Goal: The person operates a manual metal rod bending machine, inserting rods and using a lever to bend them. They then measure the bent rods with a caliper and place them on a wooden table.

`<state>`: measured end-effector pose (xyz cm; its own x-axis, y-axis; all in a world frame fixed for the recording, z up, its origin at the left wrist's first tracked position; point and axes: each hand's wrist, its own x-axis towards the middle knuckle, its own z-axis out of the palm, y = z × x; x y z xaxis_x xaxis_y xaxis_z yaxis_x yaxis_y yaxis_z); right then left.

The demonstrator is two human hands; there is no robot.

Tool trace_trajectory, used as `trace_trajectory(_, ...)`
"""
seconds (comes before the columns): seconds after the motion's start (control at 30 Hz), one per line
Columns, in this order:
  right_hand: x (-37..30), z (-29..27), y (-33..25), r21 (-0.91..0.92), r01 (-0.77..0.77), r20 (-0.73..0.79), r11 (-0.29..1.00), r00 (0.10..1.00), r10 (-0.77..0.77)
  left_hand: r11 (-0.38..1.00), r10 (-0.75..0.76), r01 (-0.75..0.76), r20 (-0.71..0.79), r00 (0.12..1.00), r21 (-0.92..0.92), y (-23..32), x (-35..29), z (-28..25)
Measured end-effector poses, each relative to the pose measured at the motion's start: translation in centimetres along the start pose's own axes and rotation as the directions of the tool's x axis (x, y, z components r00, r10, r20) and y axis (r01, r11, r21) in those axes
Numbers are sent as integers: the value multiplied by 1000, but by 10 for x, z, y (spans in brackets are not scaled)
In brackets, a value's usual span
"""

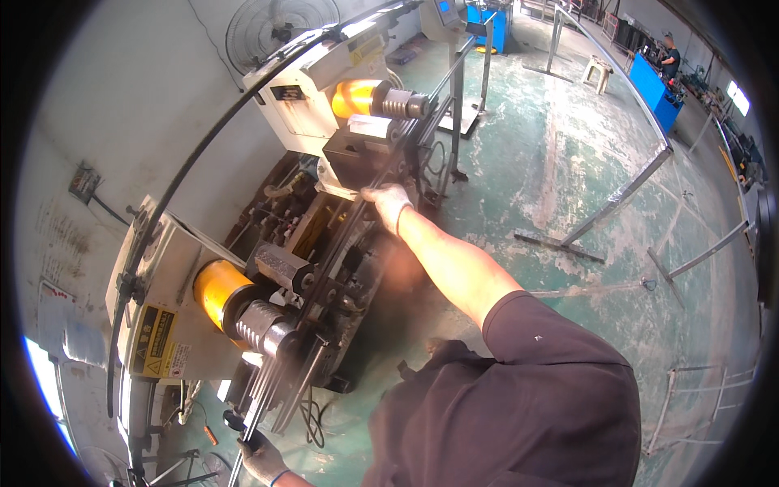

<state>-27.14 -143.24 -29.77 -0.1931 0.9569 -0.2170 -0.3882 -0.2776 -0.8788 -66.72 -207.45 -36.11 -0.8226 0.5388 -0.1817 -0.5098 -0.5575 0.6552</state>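
Note:
At the lower left my left hand (264, 461), in a pale work glove, is closed round a thin metal bar (237, 471) that runs up along the machine (203, 357). My bare right forearm stretches up to the middle, where my gloved right hand (388, 204) is closed on the long bars (345, 231) lying along the machine's front. Its fingertips are partly hidden and slightly blurred. Between my hands, a ribbed metal roller end (264, 325) with a yellow housing (219, 292) stands beside the bars. A second ribbed end (404, 104) and yellow housing (355, 99) stand farther off.
A black hose (195, 154) arches over the machine. A large fan (280, 32) stands by the wall. Metal frame stands (600, 203) are on the worn green floor at right. Far right, a person (670, 58) stands by a blue cabinet (653, 88), with a white stool (599, 73) nearby.

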Motion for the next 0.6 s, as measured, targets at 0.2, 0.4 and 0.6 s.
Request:
trace_trajectory(0.2, -41, 22, 7, -284, -13, -87, 959, 996, -13, 1000, 3, -4, 49, 999, 9, -7, -1, -33)
trace_trajectory(0.4, -55, 44, 48, -169, -134, -158, 977, 982, 107, -127, -279, 486, 501, 819, -865, -20, -4, -28)
trace_trajectory(0.6, -49, 27, 10, -271, -47, -136, 961, 991, 10, -165, -344, 326, 364, 865, -931, -31, -30, 44)
